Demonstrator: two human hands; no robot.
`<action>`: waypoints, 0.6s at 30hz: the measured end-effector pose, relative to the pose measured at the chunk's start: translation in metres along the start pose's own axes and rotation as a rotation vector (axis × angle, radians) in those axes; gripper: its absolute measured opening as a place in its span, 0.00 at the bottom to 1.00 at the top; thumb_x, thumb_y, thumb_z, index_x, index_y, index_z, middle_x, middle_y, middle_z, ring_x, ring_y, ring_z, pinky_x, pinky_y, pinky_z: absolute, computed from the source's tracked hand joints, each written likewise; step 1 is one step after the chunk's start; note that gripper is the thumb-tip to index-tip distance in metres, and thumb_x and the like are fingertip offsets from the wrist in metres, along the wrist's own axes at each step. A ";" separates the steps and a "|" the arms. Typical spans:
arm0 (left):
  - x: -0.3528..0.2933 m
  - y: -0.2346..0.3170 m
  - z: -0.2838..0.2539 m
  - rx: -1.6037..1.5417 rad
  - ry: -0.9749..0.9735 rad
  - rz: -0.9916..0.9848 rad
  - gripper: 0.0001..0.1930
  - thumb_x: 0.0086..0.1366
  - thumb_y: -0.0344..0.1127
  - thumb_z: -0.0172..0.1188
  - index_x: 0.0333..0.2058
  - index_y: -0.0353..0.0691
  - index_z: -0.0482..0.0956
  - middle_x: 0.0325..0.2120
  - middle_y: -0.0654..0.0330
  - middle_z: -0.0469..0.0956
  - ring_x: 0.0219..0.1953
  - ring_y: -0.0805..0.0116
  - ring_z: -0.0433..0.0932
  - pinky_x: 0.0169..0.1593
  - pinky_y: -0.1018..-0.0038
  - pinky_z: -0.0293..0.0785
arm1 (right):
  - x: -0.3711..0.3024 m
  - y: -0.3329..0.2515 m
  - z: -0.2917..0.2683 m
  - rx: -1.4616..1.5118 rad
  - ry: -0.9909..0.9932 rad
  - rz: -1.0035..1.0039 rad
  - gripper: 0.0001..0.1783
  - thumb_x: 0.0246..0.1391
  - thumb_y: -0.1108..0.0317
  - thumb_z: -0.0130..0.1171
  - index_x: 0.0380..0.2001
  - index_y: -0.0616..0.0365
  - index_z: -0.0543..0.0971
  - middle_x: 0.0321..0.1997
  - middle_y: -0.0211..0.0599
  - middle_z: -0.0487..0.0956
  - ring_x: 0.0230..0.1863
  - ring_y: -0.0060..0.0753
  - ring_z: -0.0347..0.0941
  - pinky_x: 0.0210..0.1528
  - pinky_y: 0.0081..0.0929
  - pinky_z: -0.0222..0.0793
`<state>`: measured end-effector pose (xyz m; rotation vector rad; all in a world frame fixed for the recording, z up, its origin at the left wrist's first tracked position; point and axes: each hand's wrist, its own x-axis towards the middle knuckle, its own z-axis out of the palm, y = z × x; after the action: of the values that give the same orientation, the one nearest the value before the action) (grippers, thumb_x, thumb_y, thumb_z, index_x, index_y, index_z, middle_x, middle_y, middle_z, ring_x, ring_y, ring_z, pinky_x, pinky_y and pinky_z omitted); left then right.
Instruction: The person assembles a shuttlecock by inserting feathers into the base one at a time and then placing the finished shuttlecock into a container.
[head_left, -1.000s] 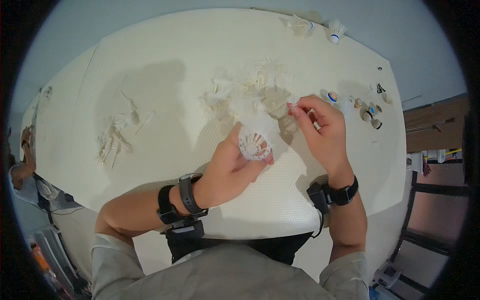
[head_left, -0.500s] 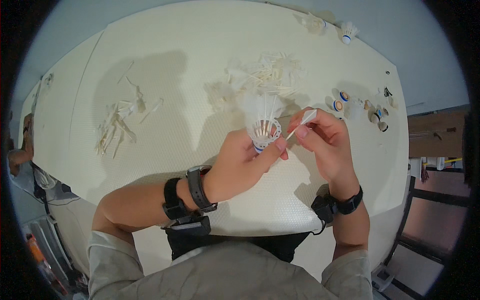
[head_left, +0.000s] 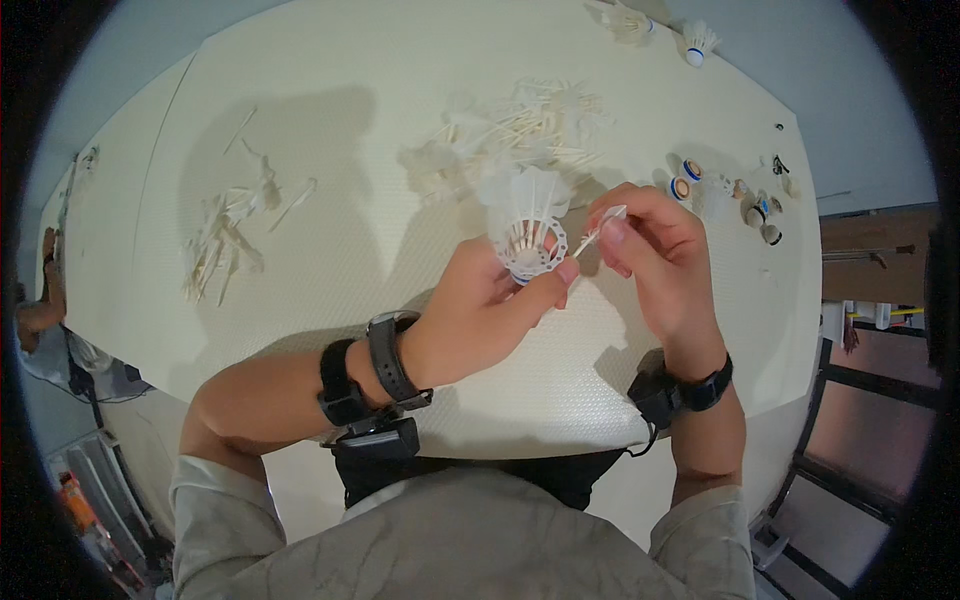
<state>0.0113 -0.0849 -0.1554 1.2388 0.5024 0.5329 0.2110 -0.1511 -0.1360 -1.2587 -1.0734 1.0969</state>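
My left hand (head_left: 487,300) is closed around the base of a shuttlecock (head_left: 532,236), thumb in front. The shuttlecock has a white perforated ring, a blue band at its cork, and white feathers pointing away from me on its far side. Just to its right, my right hand (head_left: 655,255) pinches a single white feather (head_left: 607,220) between thumb and fingers. The feather's quill slants down toward my left thumb; whether its tip touches the shuttlecock I cannot tell.
A pile of loose white feathers (head_left: 540,120) lies beyond my hands, with a smaller heap (head_left: 225,235) at the left. Several cork bases (head_left: 683,188) and small round parts sit at the right. Two shuttlecocks (head_left: 698,42) rest at the table's far edge.
The shuttlecock has tilted slightly, showing more of its ring opening. My right hand has shifted a little up and right, and the feather has turned in its fingers.
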 end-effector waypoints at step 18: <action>0.000 0.002 0.005 0.073 0.100 0.149 0.06 0.70 0.31 0.64 0.39 0.36 0.79 0.28 0.71 0.77 0.33 0.84 0.71 0.35 0.80 0.68 | -0.001 -0.003 -0.001 -0.160 -0.214 0.024 0.15 0.59 0.80 0.61 0.49 0.60 0.79 0.42 0.28 0.81 0.44 0.20 0.76 0.45 0.20 0.72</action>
<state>0.0141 -0.0888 -0.1525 1.3307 0.5197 0.7100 0.2122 -0.1524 -0.1326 -1.3031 -1.3315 1.2035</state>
